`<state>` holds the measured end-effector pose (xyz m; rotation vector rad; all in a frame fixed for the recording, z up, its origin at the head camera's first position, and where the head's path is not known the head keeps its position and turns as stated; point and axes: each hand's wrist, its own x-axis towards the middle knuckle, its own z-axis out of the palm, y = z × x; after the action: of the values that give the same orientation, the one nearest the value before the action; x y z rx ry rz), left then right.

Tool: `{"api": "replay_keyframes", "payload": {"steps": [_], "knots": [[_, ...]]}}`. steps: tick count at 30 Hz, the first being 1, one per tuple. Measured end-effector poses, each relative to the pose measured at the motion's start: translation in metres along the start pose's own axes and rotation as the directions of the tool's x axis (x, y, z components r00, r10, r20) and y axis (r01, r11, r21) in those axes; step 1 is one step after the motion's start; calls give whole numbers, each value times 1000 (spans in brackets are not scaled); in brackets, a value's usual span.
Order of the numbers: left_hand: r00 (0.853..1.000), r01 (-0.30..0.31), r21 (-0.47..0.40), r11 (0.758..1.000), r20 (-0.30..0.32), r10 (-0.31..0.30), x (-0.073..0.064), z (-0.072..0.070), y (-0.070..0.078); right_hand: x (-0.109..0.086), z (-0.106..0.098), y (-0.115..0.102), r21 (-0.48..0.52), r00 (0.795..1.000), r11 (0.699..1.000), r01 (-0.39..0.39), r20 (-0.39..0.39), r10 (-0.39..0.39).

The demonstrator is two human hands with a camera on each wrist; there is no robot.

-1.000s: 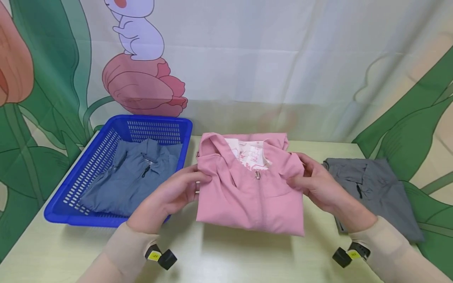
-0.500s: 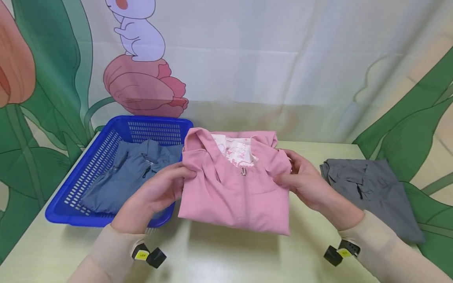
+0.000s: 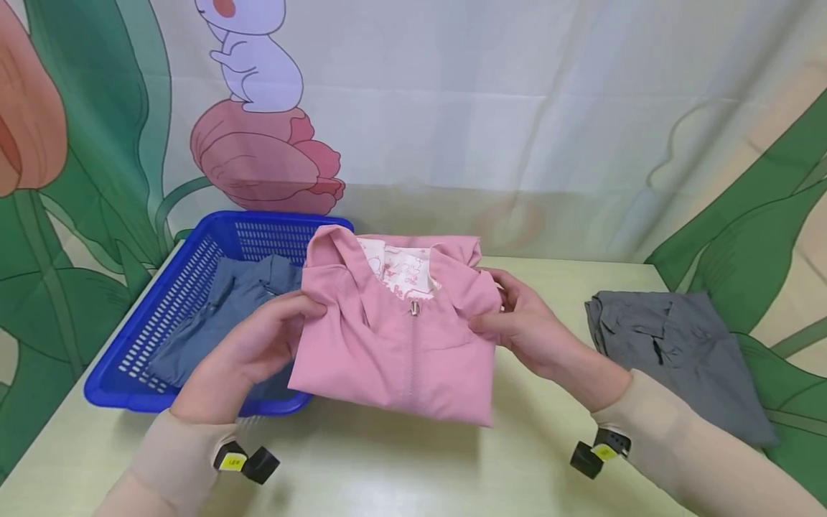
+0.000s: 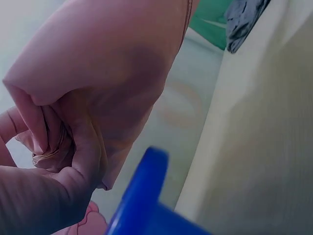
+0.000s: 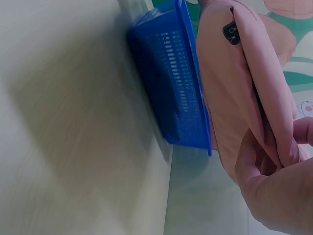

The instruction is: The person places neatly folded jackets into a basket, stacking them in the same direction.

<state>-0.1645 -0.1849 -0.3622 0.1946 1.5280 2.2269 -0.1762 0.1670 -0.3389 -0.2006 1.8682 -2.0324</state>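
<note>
Two hands, both mine, hold a folded pink jacket [image 3: 388, 359] raised above the pale table [image 3: 400, 467], just to the right of the blue basket [image 3: 155, 404]. In the head view the jacket's left part overlaps the basket's right rim; whether cloth and rim touch, I cannot tell. My left hand [image 3: 255, 348], on the basket side, grips the jacket's near edge: the thumb lies on the front and the fingers curl behind, closed down to the thickness of the gathered cloth. My right hand [image 3: 530, 327], on the side away from the basket, pinches the opposite edge in the same manner, thumb in front, fingers bent behind the fabric.

The jacket's neckline faces up, showing a white lining [image 3: 402, 269] with pink print; a metal zipper pull [image 3: 415, 309] sits at the top of the front zip. The right wrist view shows a small dark badge [image 5: 231, 33] with a pale mark on the cloth.

Inside the basket lies a blue-grey garment [image 3: 213, 309], partly hidden by my left hand and the jacket. Well to the right of the basket, a folded grey garment [image 3: 685, 359] rests on the table. Behind the basket hangs a printed curtain [image 3: 439, 129], bearing a white rabbit [image 3: 265, 75] seated on a pink flower [image 3: 258, 151]. Each of my wrists carries a black device with a yellow label.
</note>
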Motion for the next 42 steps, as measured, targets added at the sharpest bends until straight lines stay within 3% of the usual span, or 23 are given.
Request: {"api": "replay_keyframes", "payload": {"steps": [18, 29, 35, 42], "knots": [[996, -92, -18, 996, -17, 92, -12, -28, 7, 23, 24, -11, 20, 999, 1000, 6, 38, -6], [997, -29, -71, 997, -67, 24, -20, -56, 11, 44, 48, -9, 61, 999, 998, -3, 52, 0], [993, -9, -55, 998, -119, 2, -25, -68, 20, 55, 62, -8, 71, 998, 997, 5, 56, -9], [991, 19, -38, 999, -129, -24, -30, -81, 29, 67, 75, -1, 97, 998, 995, 8, 64, -14]]}}
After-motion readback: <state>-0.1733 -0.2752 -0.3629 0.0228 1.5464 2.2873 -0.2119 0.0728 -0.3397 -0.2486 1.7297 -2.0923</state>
